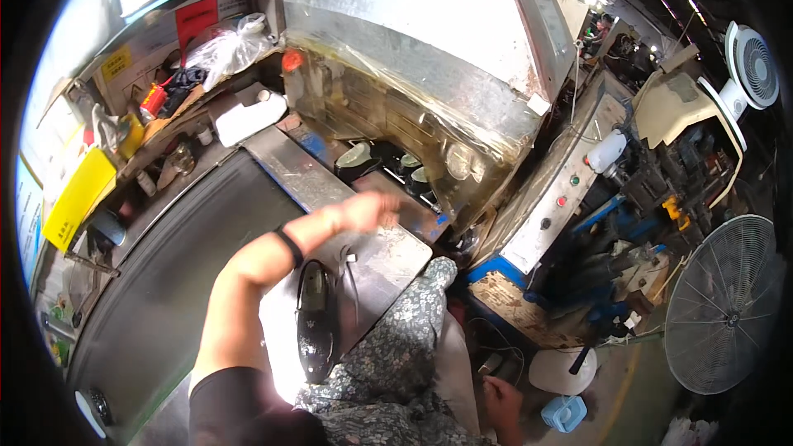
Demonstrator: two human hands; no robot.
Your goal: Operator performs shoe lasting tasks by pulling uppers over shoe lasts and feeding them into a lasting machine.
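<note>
My left hand [369, 211], with a black band on its wrist, reaches over the metal ledge in front of the hooded machine. Motion smears its fingers, so their state cannot be told. Beyond it, dark shoes [357, 158] with pale insides sit under the hood. A glossy black shoe [316, 322] lies below my left forearm, beside the flowered cloth [388, 347] over my lap. My right hand [500, 403] is low on the right, its fingers curled in. Whatever it might hold is hidden. Nearest to it are a white round container [563, 372] and a light-blue plastic basket [564, 413].
A dark conveyor belt [178, 272] runs along my left. Past it, a cluttered shelf [157, 128] carries a plastic bag and a yellow sign. The metal hood [405, 8] rises ahead. A button panel [549, 223] and a large wire-guarded fan [727, 310] stand right.
</note>
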